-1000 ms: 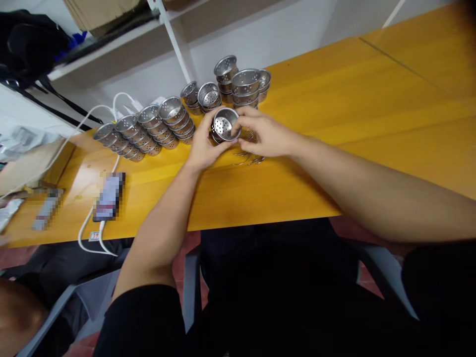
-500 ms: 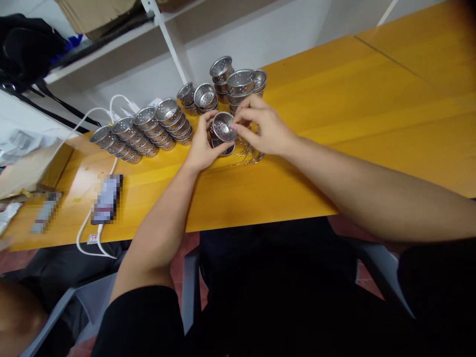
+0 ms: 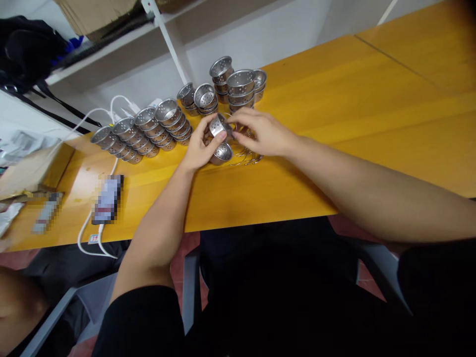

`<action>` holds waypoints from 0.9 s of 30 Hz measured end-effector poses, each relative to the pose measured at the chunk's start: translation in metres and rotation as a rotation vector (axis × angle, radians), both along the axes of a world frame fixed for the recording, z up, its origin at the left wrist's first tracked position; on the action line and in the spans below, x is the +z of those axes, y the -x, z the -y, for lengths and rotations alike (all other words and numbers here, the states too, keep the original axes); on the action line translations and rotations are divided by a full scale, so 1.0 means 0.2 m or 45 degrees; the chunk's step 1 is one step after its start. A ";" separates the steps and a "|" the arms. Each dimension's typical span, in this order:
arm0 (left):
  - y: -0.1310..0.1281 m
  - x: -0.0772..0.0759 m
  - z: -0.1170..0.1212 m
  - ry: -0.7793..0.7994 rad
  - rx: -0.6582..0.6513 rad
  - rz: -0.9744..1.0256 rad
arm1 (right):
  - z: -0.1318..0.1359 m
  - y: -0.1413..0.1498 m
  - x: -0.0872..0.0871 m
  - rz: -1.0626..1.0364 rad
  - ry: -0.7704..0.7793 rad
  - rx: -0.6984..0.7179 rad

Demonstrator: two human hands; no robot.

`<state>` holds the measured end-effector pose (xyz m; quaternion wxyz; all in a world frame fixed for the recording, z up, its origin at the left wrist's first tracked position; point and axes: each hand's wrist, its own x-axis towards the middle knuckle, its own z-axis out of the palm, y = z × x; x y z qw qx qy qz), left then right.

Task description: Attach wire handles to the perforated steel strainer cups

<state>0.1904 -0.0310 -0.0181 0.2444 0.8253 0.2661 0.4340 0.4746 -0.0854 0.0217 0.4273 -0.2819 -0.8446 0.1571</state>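
My left hand (image 3: 201, 144) is wrapped round a small perforated metal cup (image 3: 217, 127), which lies tilted on its side with its mouth toward the right. At that mouth, my right hand (image 3: 256, 130) has thumb and fingers closed together by the rim; what they pinch is too small to make out. Just below the held cup, a second perforated cup (image 3: 223, 152) rests on the table, partly covered by my left thumb. Thin bent metal wires (image 3: 250, 157) lie in a loose pile under my right hand, which hides some of them.
Leaning stacks of perforated cups (image 3: 167, 111) stand to the left, and further stacks (image 3: 241, 83) behind my hands. A phone (image 3: 107, 199) with a white cable (image 3: 82, 233) lies left on the wooden table (image 3: 334, 99). Another person's arm (image 3: 18, 302) shows at lower left.
The held cup has turned from facing up toward me to lying sideways, its mouth to the right. My right fingers have shifted slightly down along its rim. More of the lower cup shows.
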 end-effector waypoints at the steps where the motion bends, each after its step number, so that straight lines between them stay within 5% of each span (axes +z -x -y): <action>1: 0.01 0.01 0.00 0.014 0.000 -0.009 | 0.00 -0.01 0.00 0.030 -0.022 0.030; 10: 0.03 0.06 0.04 0.206 -0.097 -0.020 | -0.03 -0.03 -0.01 0.113 0.002 0.123; 20: 0.05 0.12 0.05 0.145 -0.064 -0.022 | -0.01 -0.01 0.01 0.007 0.046 0.089; 27: 0.10 0.07 0.01 0.120 0.024 0.068 | -0.08 -0.12 0.05 -0.178 0.043 -0.132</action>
